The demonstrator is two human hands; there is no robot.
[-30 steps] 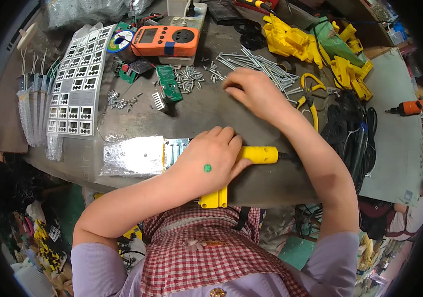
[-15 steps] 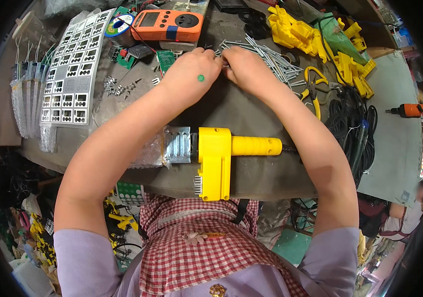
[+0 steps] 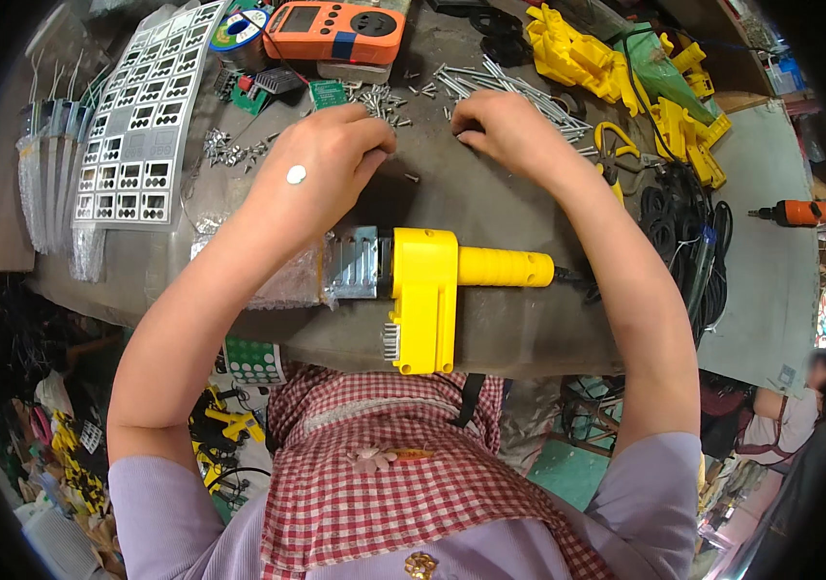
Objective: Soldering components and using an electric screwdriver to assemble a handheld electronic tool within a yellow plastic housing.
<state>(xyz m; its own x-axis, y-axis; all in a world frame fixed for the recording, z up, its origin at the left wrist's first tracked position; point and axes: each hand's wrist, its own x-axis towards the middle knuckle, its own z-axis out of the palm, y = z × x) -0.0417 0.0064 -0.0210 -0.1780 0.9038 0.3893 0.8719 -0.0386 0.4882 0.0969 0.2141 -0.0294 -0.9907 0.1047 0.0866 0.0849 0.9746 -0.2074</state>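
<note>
Grey and scuffed, the table (image 3: 490,319) carries a scatter of small silver screws (image 3: 384,100) at its far side. Both hands work among them: the left hand (image 3: 321,164) curls its grip loosely over the screws, the right hand (image 3: 505,130) pinches close beside thin metal rods (image 3: 529,92); what either holds is hidden. Nearer lies a blocky yellow plastic tool (image 3: 427,290) with a ribbed metal plate.
</note>
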